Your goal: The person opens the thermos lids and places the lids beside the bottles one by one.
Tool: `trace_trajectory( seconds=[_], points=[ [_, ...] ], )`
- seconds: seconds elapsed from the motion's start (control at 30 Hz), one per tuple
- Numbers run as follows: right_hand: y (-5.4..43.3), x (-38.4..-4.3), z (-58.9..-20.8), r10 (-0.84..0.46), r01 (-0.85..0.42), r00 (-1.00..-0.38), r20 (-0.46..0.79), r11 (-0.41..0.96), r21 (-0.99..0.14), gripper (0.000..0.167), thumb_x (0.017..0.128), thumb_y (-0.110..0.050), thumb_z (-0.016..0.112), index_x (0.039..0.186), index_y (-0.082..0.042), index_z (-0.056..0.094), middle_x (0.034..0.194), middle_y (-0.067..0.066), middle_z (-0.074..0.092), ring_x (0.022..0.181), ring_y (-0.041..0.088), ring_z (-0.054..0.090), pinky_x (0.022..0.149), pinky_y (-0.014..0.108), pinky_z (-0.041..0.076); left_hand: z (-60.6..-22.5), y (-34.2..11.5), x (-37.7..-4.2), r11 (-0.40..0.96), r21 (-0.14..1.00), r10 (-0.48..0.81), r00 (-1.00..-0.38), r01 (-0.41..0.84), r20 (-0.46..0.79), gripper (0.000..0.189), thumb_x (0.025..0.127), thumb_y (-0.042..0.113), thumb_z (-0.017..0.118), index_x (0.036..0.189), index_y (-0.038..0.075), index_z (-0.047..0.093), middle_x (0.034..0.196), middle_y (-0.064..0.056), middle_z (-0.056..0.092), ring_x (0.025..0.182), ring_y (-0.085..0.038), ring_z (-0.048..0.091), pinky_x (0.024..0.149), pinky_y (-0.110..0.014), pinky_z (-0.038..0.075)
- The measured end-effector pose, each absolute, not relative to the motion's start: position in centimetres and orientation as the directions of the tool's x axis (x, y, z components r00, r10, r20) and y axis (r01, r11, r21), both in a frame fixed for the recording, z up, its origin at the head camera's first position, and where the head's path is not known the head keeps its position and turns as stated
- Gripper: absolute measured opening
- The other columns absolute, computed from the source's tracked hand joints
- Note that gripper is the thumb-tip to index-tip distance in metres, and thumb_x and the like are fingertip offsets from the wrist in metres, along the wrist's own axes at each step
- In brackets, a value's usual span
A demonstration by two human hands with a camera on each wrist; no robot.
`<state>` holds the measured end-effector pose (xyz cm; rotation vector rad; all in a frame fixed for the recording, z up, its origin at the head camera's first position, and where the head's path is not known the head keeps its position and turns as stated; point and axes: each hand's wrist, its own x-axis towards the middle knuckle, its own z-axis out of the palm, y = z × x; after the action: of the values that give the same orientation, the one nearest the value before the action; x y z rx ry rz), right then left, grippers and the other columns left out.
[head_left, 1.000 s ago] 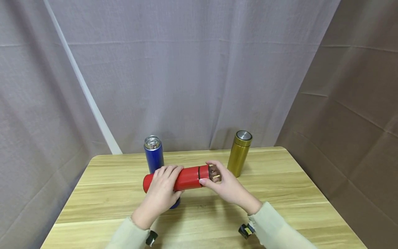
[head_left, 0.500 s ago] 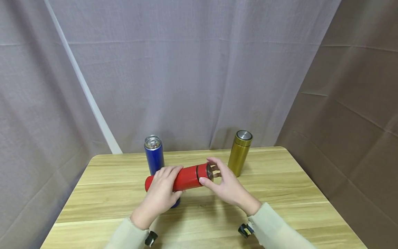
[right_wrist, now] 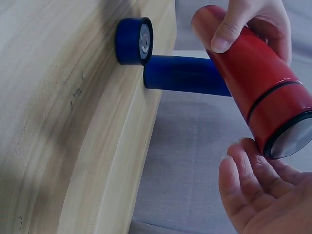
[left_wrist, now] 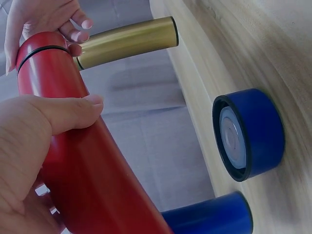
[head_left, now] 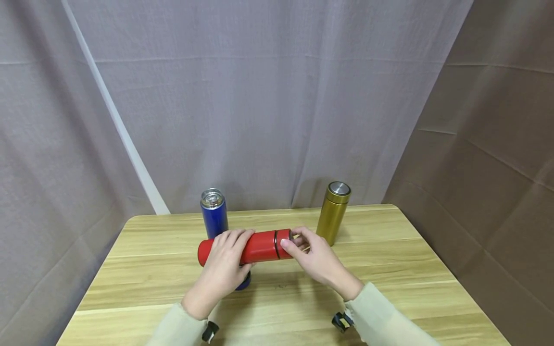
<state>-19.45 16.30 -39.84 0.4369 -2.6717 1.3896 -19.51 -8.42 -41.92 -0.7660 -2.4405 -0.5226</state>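
Observation:
A red vacuum flask (head_left: 259,247) is held nearly level above the table, its base pointing left. My left hand (head_left: 225,266) grips the body, with the thumb (left_wrist: 78,112) laid across it. At the right end, the flask's lid (head_left: 283,242) fits against the body behind a dark ring. My right hand (head_left: 318,257) loosely pinches that lid, thumb on its side. In the right wrist view the other fingers (right_wrist: 239,180) spread loosely below the lid's silver end. Under the left hand, a blue flask lid (left_wrist: 261,134) lies on the table, mostly hidden in the head view.
Upright behind my left hand is an uncapped blue flask (head_left: 215,218), its silvery mouth exposed. A gold flask (head_left: 332,216) with its lid on stands behind my right hand. The wooden table (head_left: 143,269) ends at a grey curtain (head_left: 268,105).
My right hand's fingers opened around the lid, showing its end, then came back in with the thumb farther onto it. The red flask tipped slightly and levelled again. The left hand kept its grip.

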Motion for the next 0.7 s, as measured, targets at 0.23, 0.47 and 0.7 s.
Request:
trace_trajectory(
  seconds=[0.23,0.47,0.7],
  points=[
    [16.61,-19.68,-39.94,-0.321,-0.445,-0.892,0.318,0.511,-0.735,0.054,0.086,-0.041,0.071,0.132,-0.018,0.052,0.107,-0.005,0.061,0.09,0.011,0.06,0.076,0.032,0.053,-42.03,-8.59,-19.62,0.752,0.221,0.413,-0.706,0.62,0.576,0.075,0.068,0.019,0.087,0.134,0.01,0.052,0.122,-0.007,0.059,0.113,-0.029,0.05,0.097,-0.047,0.037],
    [16.38,-19.67,-39.97,-0.376,-0.554,-0.832,0.408,0.517,-0.652,0.067,0.086,-0.045,0.07,0.141,-0.023,0.041,0.121,-0.006,0.054,0.1,0.009,0.056,0.079,0.031,0.053,-41.89,-8.81,-19.54,0.757,0.261,0.406,-0.744,0.599,0.531,0.073,0.068,0.015,0.083,0.135,0.01,0.053,0.123,-0.006,0.059,0.115,-0.027,0.048,0.099,-0.045,0.036],
    [16.08,-19.62,-39.8,-0.267,-0.384,-0.922,0.28,0.536,-0.752,0.058,0.087,-0.048,0.068,0.134,-0.021,0.049,0.105,-0.004,0.064,0.087,0.012,0.061,0.073,0.032,0.053,-41.86,-8.94,-19.51,0.772,0.216,0.417,-0.733,0.598,0.537,0.074,0.069,0.016,0.084,0.135,0.01,0.051,0.124,-0.005,0.059,0.115,-0.026,0.047,0.101,-0.044,0.033]
  ],
)
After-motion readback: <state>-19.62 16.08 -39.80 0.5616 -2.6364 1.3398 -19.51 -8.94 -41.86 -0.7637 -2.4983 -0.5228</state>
